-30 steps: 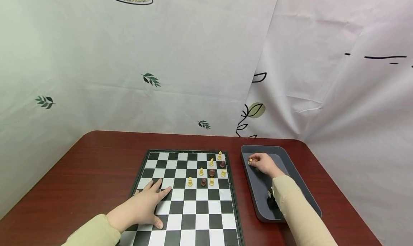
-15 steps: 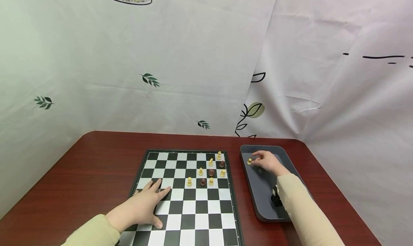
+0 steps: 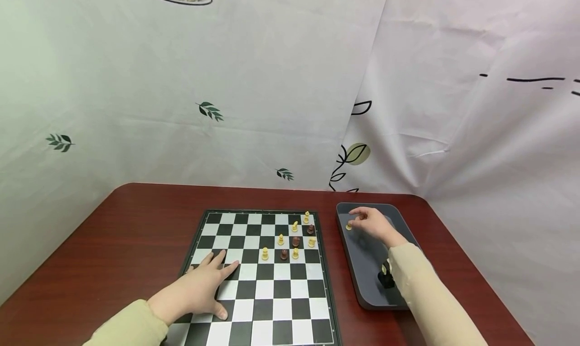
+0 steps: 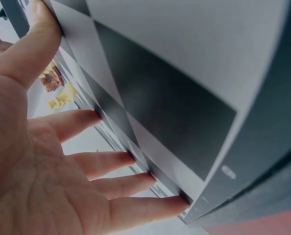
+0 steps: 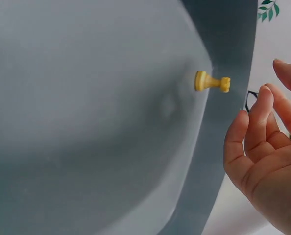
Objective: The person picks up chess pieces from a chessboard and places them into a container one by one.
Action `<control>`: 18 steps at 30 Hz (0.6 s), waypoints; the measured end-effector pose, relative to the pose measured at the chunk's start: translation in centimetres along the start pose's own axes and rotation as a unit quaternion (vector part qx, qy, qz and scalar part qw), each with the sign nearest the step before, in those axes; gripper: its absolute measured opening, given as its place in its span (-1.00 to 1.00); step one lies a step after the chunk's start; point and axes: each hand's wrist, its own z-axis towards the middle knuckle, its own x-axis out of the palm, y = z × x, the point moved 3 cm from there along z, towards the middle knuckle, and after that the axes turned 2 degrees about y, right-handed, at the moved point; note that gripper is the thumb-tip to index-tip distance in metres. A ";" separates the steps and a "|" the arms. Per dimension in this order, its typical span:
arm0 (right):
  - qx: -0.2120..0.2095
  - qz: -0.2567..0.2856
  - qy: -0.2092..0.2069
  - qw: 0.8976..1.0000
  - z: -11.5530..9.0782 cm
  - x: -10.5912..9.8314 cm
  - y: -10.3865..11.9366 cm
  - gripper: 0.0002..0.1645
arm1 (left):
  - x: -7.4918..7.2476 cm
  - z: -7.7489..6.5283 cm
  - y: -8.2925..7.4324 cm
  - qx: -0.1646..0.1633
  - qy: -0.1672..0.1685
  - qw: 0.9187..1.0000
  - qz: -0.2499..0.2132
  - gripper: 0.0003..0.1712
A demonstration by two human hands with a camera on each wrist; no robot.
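Note:
My left hand rests on the near left part of the chessboard, fingers spread and straight, fingertips touching the squares in the left wrist view. My right hand hovers over the far left of a grey tray, fingers loosely bent with nothing between them. Just beside its fingertips a yellow rook stands upright on the tray floor, apart from the hand. Several yellow chess pieces and three dark brown chess pieces stand at the board's far right.
Board and tray lie side by side on a reddish-brown table, with a narrow strip of tabletop between them. Something black shows beneath my right forearm, at the wrist. A white patterned cloth hangs behind the table.
My right hand has let go of the yellow rook, leaving it standing in the tray, and has lifted slightly above it. My left hand stays in place.

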 end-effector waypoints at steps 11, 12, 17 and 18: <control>-0.024 0.015 0.004 1.000 -0.5 -0.1 2.1 -0.61 | 0.0 0.0 0.0 0.004 -0.002 1.000 0.004 0.25; -0.025 0.017 0.005 1.000 -0.5 -0.1 2.3 -0.61 | 0.0 0.0 0.0 0.004 -0.002 1.000 0.005 0.25; -0.042 0.024 0.012 0.999 -0.5 0.0 3.0 -0.60 | 0.0 0.0 0.0 0.005 -0.002 1.000 0.005 0.26; -0.047 0.029 0.013 0.998 -0.5 0.0 3.1 -0.60 | 0.0 0.0 0.0 0.005 -0.003 1.000 0.005 0.26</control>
